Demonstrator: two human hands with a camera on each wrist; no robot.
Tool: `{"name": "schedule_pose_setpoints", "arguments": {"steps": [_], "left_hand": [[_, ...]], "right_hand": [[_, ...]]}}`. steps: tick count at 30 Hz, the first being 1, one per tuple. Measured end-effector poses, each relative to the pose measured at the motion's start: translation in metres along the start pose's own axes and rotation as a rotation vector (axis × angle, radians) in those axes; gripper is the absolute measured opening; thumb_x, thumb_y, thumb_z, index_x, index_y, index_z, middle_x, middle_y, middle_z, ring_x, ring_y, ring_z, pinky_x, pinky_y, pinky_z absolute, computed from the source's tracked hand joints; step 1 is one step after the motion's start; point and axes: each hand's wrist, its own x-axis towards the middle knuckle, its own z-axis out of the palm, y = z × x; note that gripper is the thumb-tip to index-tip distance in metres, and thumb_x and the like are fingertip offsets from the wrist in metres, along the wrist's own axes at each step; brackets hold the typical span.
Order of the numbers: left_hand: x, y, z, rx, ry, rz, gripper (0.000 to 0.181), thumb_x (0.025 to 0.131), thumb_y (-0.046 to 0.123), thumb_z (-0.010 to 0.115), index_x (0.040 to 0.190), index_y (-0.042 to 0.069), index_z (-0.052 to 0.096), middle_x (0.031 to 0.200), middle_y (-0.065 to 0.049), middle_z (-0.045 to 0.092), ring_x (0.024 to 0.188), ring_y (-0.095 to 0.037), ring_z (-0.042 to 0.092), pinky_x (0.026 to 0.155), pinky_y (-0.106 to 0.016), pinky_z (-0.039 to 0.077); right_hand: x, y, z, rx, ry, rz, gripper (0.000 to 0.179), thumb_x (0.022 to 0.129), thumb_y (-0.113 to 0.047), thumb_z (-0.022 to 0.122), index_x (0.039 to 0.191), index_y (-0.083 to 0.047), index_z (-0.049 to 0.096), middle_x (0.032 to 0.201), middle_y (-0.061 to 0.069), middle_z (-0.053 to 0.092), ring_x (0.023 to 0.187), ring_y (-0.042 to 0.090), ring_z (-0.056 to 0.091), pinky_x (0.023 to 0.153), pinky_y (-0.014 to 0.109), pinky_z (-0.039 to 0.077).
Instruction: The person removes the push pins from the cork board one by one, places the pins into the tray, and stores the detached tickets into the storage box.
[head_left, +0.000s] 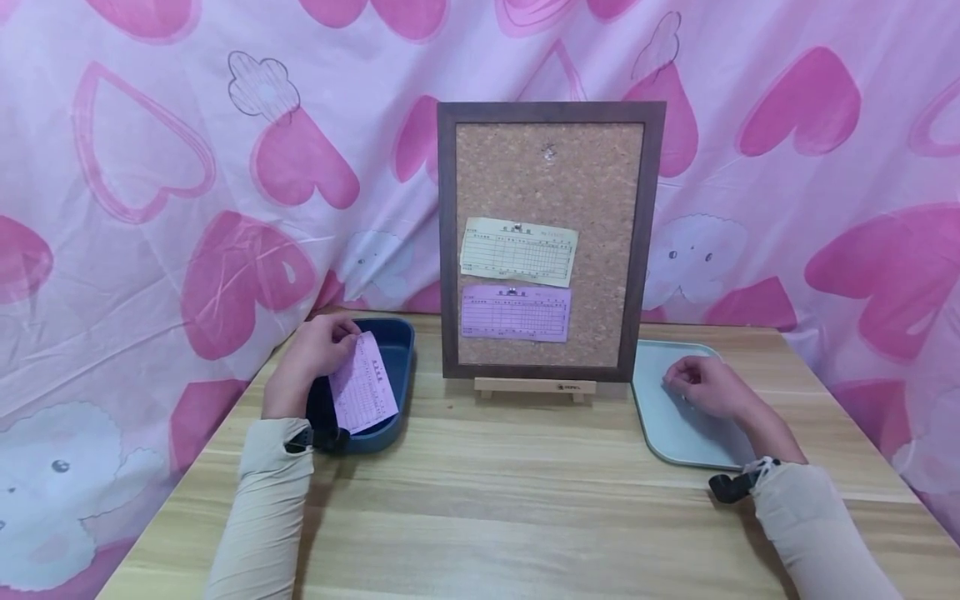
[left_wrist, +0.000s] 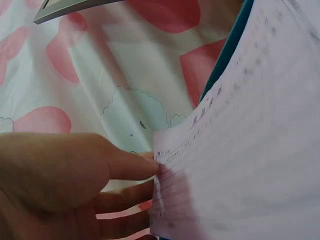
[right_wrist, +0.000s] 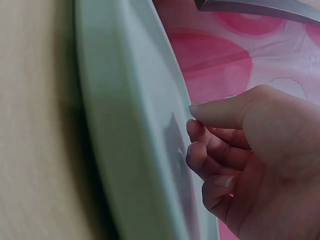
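My left hand [head_left: 321, 346] pinches one edge of a pink receipt slip [head_left: 365, 385] between thumb and fingers. The slip slants over the dark blue tray [head_left: 408, 333]; in the left wrist view the printed slip [left_wrist: 240, 150] fills the right side. My right hand [head_left: 705, 386] hovers over the pale green tray [head_left: 667, 442] with loosely bent fingers. In the right wrist view the thumb and index fingertips of this hand [right_wrist: 250, 150] nearly meet, and nothing shows between them.
A framed cork board [head_left: 555, 183] stands on a wooden easel [head_left: 536, 387] between the trays. Pinned on it are a yellowish slip [head_left: 517, 254] and, below, a purple slip [head_left: 515, 315]. Several pins [head_left: 548, 151] cluster near its top. A heart-patterned curtain [head_left: 300, 275] hangs behind the table.
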Motion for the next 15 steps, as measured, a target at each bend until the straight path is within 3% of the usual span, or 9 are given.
{"name": "schedule_pose_setpoints", "arguments": {"steps": [5,10,15], "left_hand": [[-0.0033,0.0022,-0.0013,0.031,0.057,-0.079,0.026,0.106,0.015,0.06,0.126,0.003,0.073,0.124,-0.027,0.07,0.101,-0.041,0.065,0.088,-0.053,0.062],[-0.0048,0.0014,-0.0027,0.074,0.113,-0.096,0.024,0.106,0.014,0.061,0.122,0.002,0.075,0.118,-0.026,0.071,0.094,-0.039,0.063,0.076,-0.044,0.058],[-0.0059,0.0047,-0.003,0.078,0.098,-0.074,0.029,0.105,0.015,0.063,0.13,0.002,0.069,0.125,-0.029,0.072,0.106,-0.045,0.067,0.089,-0.056,0.06]], "right_hand": [[-0.0001,0.005,0.0015,-0.015,-0.001,0.004,0.014,0.102,-0.005,0.069,0.111,0.004,0.074,0.097,0.011,0.073,0.089,0.02,0.06,0.071,0.023,0.05],[-0.0008,0.0069,0.0024,-0.011,-0.004,0.014,0.015,0.102,-0.006,0.069,0.111,0.004,0.074,0.098,0.011,0.073,0.09,0.02,0.059,0.072,0.022,0.05],[-0.0002,0.0061,0.0045,0.001,-0.004,0.014,0.014,0.102,-0.006,0.068,0.11,0.003,0.075,0.098,0.011,0.073,0.088,0.017,0.059,0.072,0.023,0.05]]}}
